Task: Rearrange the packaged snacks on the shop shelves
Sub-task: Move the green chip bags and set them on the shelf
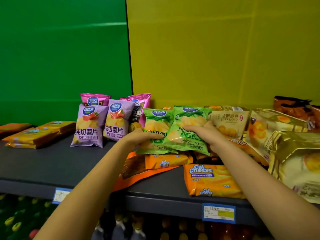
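a dark grey shop shelf (43,163) carries flat orange wafer packs (39,134) at left, upright purple crisp bags (90,125) at centre, cal cheese wafer packs (211,181) near the front edge and gold croissant bags (294,163) at right.

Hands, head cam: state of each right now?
Left hand: closed on the left green chip bag.
Right hand: closed on the right green chip bag, which overlaps the left one.

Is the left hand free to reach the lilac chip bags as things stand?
Probably not yet: the left hand holds a green bag. The lilac bags stand just beside it, nothing between.
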